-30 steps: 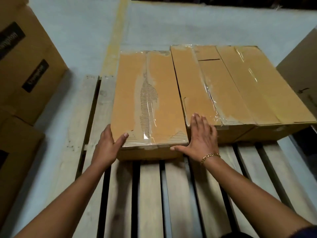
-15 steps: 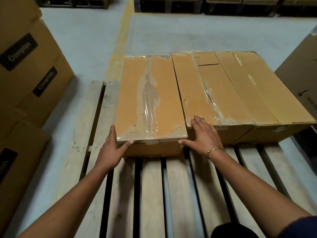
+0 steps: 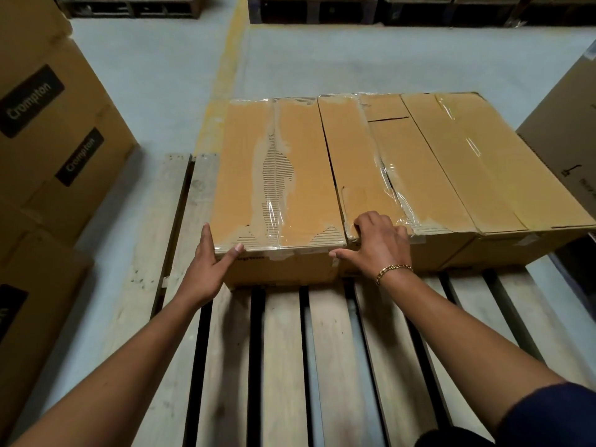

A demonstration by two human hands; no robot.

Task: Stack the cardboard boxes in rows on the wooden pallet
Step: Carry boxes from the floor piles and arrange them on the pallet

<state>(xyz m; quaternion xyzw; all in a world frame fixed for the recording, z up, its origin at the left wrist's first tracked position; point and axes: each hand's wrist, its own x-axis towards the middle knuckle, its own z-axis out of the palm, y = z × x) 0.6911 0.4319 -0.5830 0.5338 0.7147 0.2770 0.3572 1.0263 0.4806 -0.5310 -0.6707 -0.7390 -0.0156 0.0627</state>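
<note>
Three taped cardboard boxes lie side by side across the far half of the wooden pallet (image 3: 283,356). My left hand (image 3: 208,264) cups the near left corner of the left box (image 3: 245,175), fingers straight along its side and thumb on its front top edge. My right hand (image 3: 379,245) rests with bent fingertips on the near top edge of the middle box (image 3: 354,150), its thumb stretched onto the left box's front face. The right box (image 3: 483,162) lies against the middle one, untouched.
Tall stacked Crompton cartons (image 3: 54,130) stand on the floor to the left, and another carton (image 3: 567,133) rises at the right edge. The pallet's near slats are bare. A yellow floor line (image 3: 225,69) runs away behind, with dark pallets (image 3: 309,8) at the back.
The left box has slid slightly away, closer in line with the row. My left thumb has settled on its front edge. My right fingers went from flat to bent.
</note>
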